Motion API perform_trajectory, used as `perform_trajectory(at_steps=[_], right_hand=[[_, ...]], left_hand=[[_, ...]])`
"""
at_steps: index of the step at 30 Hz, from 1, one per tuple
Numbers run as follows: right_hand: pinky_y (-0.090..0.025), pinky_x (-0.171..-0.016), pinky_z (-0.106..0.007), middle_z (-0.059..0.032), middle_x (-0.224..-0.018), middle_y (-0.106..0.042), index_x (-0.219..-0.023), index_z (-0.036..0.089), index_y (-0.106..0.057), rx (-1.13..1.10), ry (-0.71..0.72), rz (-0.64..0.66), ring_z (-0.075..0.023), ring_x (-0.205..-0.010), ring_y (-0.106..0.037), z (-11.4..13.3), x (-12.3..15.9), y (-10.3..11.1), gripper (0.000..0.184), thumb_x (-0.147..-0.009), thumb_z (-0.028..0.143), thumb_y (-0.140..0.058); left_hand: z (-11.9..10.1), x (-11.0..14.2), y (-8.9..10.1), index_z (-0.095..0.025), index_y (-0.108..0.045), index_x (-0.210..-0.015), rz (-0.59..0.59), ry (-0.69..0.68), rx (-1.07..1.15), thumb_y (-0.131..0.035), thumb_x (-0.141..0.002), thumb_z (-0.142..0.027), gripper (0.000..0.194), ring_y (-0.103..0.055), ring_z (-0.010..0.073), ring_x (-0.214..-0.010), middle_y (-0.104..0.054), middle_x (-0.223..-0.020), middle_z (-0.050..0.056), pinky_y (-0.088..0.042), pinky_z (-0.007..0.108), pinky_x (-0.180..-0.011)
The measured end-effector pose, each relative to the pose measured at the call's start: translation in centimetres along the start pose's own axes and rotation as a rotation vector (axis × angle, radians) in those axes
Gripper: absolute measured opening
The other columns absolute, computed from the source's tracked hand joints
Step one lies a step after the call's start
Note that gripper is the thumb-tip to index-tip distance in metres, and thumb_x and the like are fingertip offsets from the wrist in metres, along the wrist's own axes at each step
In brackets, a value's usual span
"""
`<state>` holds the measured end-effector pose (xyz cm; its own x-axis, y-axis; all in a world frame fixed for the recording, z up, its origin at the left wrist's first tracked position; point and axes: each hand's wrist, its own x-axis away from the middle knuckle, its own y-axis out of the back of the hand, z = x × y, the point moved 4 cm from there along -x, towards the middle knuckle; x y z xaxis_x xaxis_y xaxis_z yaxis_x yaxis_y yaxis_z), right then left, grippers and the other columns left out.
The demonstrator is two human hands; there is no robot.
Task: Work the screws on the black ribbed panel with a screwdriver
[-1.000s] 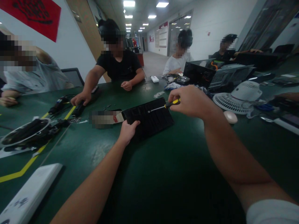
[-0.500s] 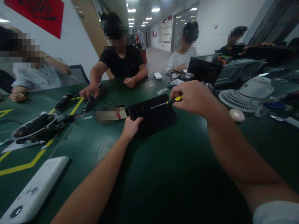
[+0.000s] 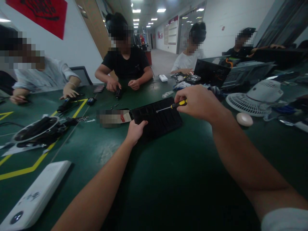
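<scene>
The left hand [image 3: 136, 131] is closed on the near-left edge of a black tray [image 3: 163, 121], at its eight o'clock, thumb on top and fingers hidden beneath. The right hand [image 3: 195, 102], at the tray's two o'clock, has its fingers curled tight around the yellow-and-black handle of a screwdriver [image 3: 178, 104]. The shaft slants over the tray toward nine o'clock; whether the tip touches it is too small to tell.

Counting the clock from that tray, the nearest thing on the green bench [image 3: 168, 179] is a white box [image 3: 36, 192] at eight o'clock. Farther off, at nine, lies a dark bundle [image 3: 36, 129] with a pale hoop. At three o'clock sits a pale, rounded object [image 3: 244, 119], and at nine a small carton [image 3: 125, 116], partly blurred, just beside the tray. Beyond the rounded object stands a white fan [image 3: 258, 96]; at two o'clock, a black panel [image 3: 211, 72].

Across the bench, a co-worker in black [image 3: 126, 62] sits at eleven o'clock, another in white [image 3: 184, 61] at one.
</scene>
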<state>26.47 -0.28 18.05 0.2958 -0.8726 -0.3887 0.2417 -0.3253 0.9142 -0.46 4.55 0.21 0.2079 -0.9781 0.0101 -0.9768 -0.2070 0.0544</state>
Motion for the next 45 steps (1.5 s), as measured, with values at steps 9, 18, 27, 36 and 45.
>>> perform_trajectory(at_steps=[9,18,27,36,45], right_hand=[[-0.053,-0.087,-0.041,-0.0087,-0.102,-0.086,-0.105,0.024,-0.091,0.002,-0.032,0.013,-0.0309,-0.099,-0.077,0.0,-0.1,0.0,0.025,-0.085,0.021,-0.075],[-0.054,-0.084,-0.044,-0.0123,-0.100,-0.086,-0.103,0.024,-0.092,0.020,-0.101,0.037,-0.0327,-0.097,-0.076,-0.2,-0.1,-0.2,0.024,-0.095,0.035,-0.072],[-0.053,-0.081,-0.043,-0.0103,-0.105,-0.086,-0.107,0.029,-0.091,0.050,-0.115,0.084,-0.0335,-0.102,-0.075,0.3,0.1,-0.1,0.027,-0.100,0.034,-0.066],[-0.053,-0.082,-0.043,-0.0115,-0.106,-0.085,-0.110,0.028,-0.090,0.040,-0.106,0.100,-0.0331,-0.102,-0.075,-0.1,0.1,-0.3,0.029,-0.102,0.032,-0.062],[-0.049,-0.078,-0.038,-0.0107,-0.097,-0.083,-0.104,0.022,-0.089,0.026,-0.088,0.028,-0.0279,-0.090,-0.073,-0.7,0.0,0.6,0.023,-0.099,0.032,-0.068]], left_hand=[[-0.1,0.0,0.1,-0.017,-0.078,-0.089,-0.002,-0.011,-0.026,-0.088,-0.063,-0.037,0.034,-0.078,0.0306,-0.086,-0.082,-0.090,0.010,-0.064,0.043,-0.085],[-0.2,0.0,0.0,-0.017,-0.077,-0.088,-0.009,0.000,-0.004,-0.089,-0.060,-0.037,0.036,-0.077,0.0302,-0.086,-0.081,-0.088,0.009,-0.064,0.043,-0.087],[-0.1,-0.1,0.0,-0.018,-0.078,-0.090,-0.005,-0.015,0.001,-0.090,-0.060,-0.037,0.037,-0.078,0.0313,-0.088,-0.082,-0.090,0.009,-0.064,0.044,-0.088],[-0.5,0.2,0.0,-0.017,-0.077,-0.089,-0.005,-0.017,-0.005,-0.089,-0.061,-0.037,0.037,-0.078,0.0317,-0.089,-0.082,-0.091,0.010,-0.064,0.044,-0.086],[-0.3,0.0,0.1,-0.017,-0.076,-0.087,-0.022,-0.011,-0.012,-0.089,-0.058,-0.038,0.038,-0.075,0.0288,-0.084,-0.079,-0.085,0.007,-0.062,0.041,-0.084]])
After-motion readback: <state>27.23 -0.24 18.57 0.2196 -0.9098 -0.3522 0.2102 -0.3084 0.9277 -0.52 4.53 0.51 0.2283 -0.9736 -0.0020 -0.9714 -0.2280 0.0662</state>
